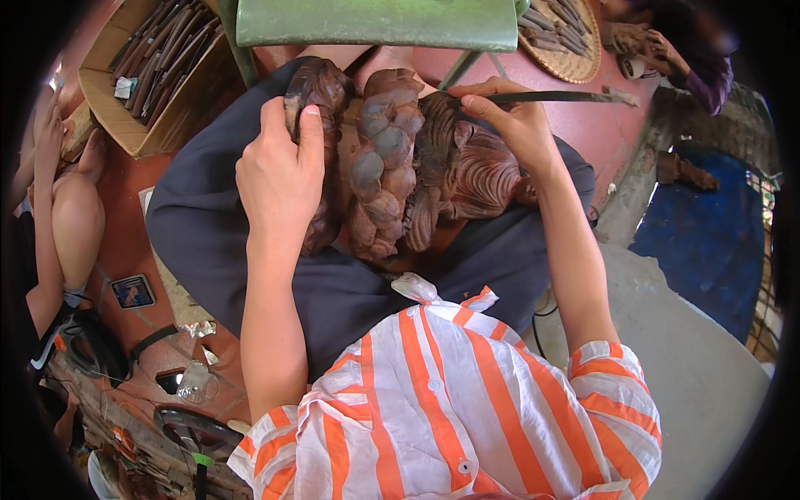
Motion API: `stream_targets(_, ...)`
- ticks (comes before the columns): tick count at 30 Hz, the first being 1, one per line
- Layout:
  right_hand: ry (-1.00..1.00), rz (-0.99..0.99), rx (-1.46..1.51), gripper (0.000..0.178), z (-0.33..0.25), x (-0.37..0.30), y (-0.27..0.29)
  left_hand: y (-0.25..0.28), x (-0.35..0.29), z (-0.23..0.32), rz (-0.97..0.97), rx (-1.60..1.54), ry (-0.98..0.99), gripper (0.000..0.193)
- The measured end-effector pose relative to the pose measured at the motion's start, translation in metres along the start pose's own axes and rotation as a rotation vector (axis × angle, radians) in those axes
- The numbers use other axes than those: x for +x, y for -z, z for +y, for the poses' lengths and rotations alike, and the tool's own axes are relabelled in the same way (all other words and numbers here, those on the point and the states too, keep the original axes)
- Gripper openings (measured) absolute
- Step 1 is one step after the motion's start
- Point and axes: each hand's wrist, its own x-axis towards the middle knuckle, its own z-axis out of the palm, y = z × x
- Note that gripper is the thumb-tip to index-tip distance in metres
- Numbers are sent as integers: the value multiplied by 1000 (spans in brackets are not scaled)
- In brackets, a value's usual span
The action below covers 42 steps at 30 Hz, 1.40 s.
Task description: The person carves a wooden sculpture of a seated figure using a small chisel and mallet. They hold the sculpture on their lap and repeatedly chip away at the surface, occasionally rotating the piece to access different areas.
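Evidently the step in hand is tool work on the brown carved wooden sculpture [387,154], which lies across the person's dark trousers [204,196], just below a green seat [375,23]. The hands are apart: the left hand [283,171] is clamped around the sculpture's left part, while the right hand [521,125] pinches a slim, file-like tool [567,97]. Whether its near end touches the wood cannot be told; the next move likely calls for a steady left hold and controlled strokes.
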Motion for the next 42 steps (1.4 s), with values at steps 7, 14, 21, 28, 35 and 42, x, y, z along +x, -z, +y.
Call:
stream_targets(7,157,-37,-207,12,1,-5,-3,1,1,1,-18,-16,6,40)
stream_targets(14,63,6,50,13,9,-13,0,0,0,1,5,-19,3,41)
stream_targets(21,210,-146,-216,14,4,1,9,0,1,0,-3,-3,0,42)
stream_targets(28,153,-151,-216,15,-1,4,9,-1,0,-1,14,14,7,42)
stream_targets(35,89,-181,-151,14,5,10,18,-2,1,-2,13,13,-2,40)
stream_targets(42,310,-322,-423,13,-18,10,14,0,0,0,-2,18,16,41)
